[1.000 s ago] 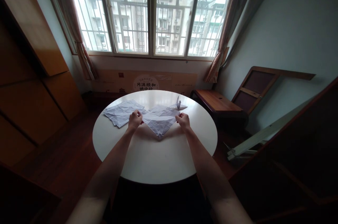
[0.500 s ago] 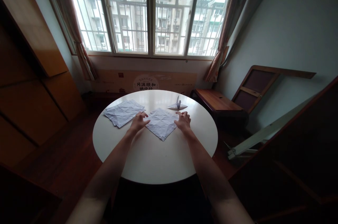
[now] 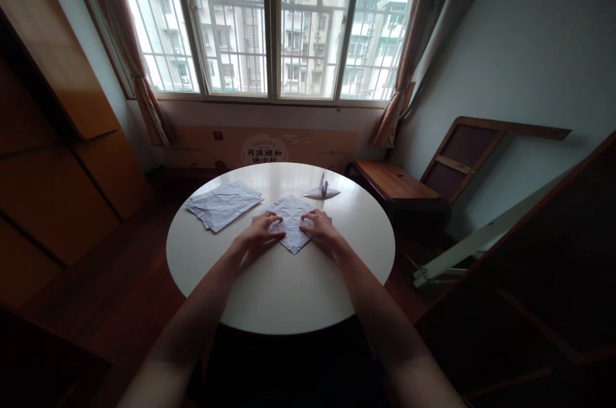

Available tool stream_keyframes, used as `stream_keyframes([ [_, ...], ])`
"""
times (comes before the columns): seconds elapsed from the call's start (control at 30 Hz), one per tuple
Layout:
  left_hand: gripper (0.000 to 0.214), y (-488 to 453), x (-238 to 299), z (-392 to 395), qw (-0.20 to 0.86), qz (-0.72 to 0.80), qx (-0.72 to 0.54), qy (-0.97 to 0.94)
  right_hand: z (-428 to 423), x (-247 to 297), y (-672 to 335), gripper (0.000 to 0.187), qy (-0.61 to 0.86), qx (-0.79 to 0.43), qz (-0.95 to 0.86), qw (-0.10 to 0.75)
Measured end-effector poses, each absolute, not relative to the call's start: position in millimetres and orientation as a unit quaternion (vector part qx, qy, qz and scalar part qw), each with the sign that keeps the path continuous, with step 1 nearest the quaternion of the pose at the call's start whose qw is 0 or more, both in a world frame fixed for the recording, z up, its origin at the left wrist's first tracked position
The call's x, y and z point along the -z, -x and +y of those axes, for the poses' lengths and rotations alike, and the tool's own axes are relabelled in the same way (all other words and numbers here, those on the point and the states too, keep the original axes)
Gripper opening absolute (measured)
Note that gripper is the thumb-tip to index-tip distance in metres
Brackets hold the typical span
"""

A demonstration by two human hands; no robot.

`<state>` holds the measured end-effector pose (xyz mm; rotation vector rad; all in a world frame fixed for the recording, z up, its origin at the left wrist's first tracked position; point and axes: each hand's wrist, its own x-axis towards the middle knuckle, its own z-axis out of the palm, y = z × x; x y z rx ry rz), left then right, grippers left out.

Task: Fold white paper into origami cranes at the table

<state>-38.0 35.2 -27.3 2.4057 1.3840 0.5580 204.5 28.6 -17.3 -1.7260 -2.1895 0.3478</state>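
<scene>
A creased sheet of pale paper (image 3: 292, 208) lies on the white round table (image 3: 289, 296), turned so one corner points toward me. My left hand (image 3: 262, 227) rests on its left side, fingers spread and slightly bent, thumb apart from them. On the right side my right hand (image 3: 321, 226) touches the sheet in the same way, its fingers apart. Both hands cover the sheet's side corners. Behind my right hand stands a folded paper crane (image 3: 323, 188) with a raised neck. Left of my left hand lies a small stack of creased paper sheets (image 3: 224, 204).
Past the table's far edge is a long printed cardboard box (image 3: 192, 146) below the window. A low wooden bench (image 3: 394, 180) stands to the right, with a wooden frame (image 3: 450, 161) against the wall. Orange cabinets (image 3: 96, 170) are on the left.
Both hands have moved inward from the paper's side corners and now rest over its surface, closer together. The crane and the stack stay in place; the view has shifted slightly.
</scene>
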Motion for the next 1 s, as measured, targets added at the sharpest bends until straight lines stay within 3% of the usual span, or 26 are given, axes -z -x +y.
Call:
stream_keyframes([
  [0.2, 0.084, 34.4, 19.4, 26.4, 0.164, 0.477, -0.130, -0.854, 28.8, 17.5, -204.9, 0.042, 0.606, -0.122, -0.769, 0.165],
  [0.63, 0.084, 34.3, 25.2, 30.3, 0.190, 0.453, -0.139, -0.860, 28.9, 16.9, -204.8, 0.041, 0.606, -0.125, -0.767, 0.168],
  [1.0, 0.051, 30.2, 27.9, 32.3, 0.185, 0.465, -0.187, -0.845, 28.6, 16.4, -205.0, 0.040, 0.610, -0.128, -0.765, 0.161],
])
